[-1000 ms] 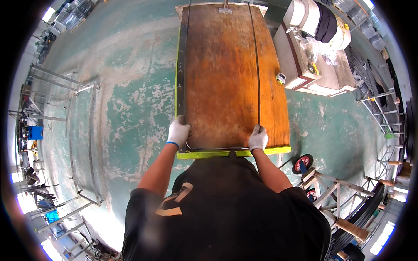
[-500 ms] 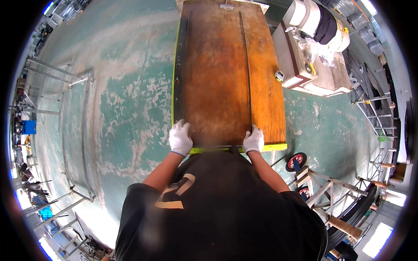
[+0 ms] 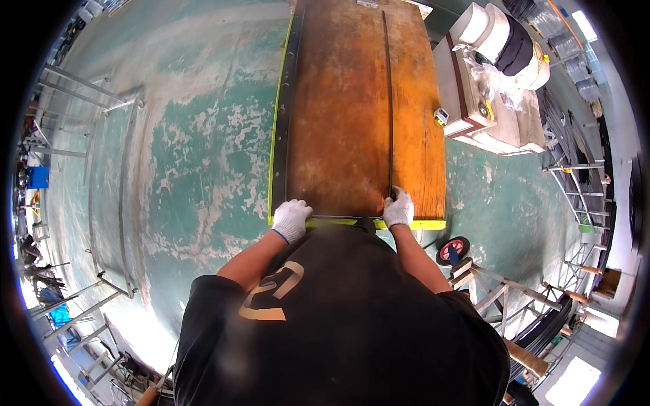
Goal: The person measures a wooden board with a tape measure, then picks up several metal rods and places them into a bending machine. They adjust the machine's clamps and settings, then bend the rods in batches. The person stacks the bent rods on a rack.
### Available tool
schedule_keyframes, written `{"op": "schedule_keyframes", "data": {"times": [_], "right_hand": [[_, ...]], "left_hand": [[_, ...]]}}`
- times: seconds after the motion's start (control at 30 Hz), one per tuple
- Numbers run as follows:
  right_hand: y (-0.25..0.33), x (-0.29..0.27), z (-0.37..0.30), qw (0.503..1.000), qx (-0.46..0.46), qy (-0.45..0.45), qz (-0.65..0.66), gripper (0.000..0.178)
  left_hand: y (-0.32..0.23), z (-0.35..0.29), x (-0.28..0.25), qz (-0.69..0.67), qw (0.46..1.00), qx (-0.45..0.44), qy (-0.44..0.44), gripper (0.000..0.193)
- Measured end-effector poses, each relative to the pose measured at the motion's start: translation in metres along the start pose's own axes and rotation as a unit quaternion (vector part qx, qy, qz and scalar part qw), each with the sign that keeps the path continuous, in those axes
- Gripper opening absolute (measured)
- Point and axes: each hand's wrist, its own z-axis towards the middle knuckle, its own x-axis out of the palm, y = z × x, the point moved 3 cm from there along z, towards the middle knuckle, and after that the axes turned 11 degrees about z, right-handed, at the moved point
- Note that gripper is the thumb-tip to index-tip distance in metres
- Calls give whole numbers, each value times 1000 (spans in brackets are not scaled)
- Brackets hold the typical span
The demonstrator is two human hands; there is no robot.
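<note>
Hands apart, both white-gloved, at the near end of the table, centre of frame. Right hand: fingers closed at the near end of a thin dark strip. Left hand: at the table's near left corner, fingers curled and pointing inward over the top; cannot tell whether it grips anything. Blue band at the left glove's cuff.

Strip: lies lengthwise on the table, right of its midline, running from upper centre of frame down to the right hand; nearly straight. A dark line crosses the near end between the hands; its join to the strip, if any, is hidden.

Table: worn orange-brown wood top, yellow-green edging on the left and near sides. Dark rail with holes along the left edge. Tape measure at the right edge. Pale metal piece at the far end, cut by the top of frame.

Shirt: black, tan mark, fills lower centre; its front is close to the near edge.

Upper right: white and black rolls on a pale block. Lower right: wheel with red hub, beside a metal rack. Far left: blue box. Floor: green, paint patchy.
</note>
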Motion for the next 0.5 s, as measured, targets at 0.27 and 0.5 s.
{"op": "schedule_keyframes", "data": {"times": [0.27, 0.5], "right_hand": [[3, 0, -2, 998, 12, 17, -52, 38], [2, -4, 8, 999, 34, 1, -32, 41]], "left_hand": [[-4, -7, 9, -1, 999, -17, -47, 16], [-4, -2, 20, 10, 998, 4, -69, 15]]}}
